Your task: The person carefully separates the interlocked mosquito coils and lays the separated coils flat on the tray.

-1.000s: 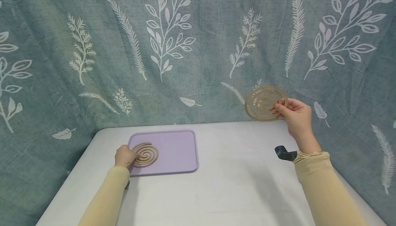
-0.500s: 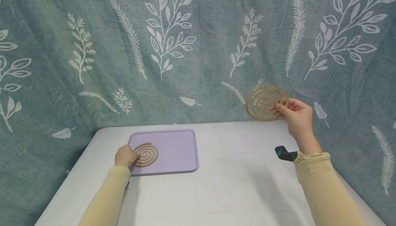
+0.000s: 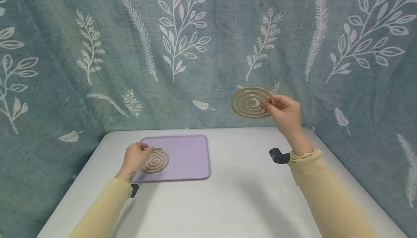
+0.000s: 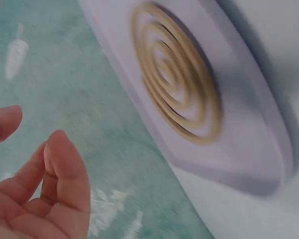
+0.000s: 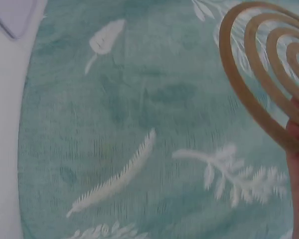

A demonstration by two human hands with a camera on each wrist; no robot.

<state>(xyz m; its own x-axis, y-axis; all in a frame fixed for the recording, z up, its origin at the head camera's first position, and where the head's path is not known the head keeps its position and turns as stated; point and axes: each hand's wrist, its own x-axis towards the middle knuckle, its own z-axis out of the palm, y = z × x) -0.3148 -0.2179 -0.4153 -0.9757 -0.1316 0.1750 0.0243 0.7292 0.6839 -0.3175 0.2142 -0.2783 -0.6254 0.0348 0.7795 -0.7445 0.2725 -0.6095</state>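
A tan mosquito coil (image 3: 156, 161) lies on the left part of a lilac tray (image 3: 190, 158). My left hand (image 3: 134, 160) is held over the tray's left edge, its fingertips overlapping the coil's upper left in the head view. In the left wrist view, the thumb and fingers of that hand (image 4: 65, 179) are apart with nothing between them, and the coil (image 4: 211, 122) lies away from them. Up in the air at right, my right hand (image 3: 288, 117) pinches a second mosquito coil (image 3: 240, 103) by its right side. That coil's rings (image 5: 232, 64) fill the right wrist view's upper right.
The tray rests toward the back left of a white-covered table (image 3: 228, 194). Behind the table hangs a green curtain (image 3: 221, 50) with white leaf prints, which also closes in both sides. A dark wrist camera (image 3: 279, 156) sticks out from the right wrist.
My left hand has let go of the coil on the tray and lifted off it. The right hand has moved left and slightly up with its coil.
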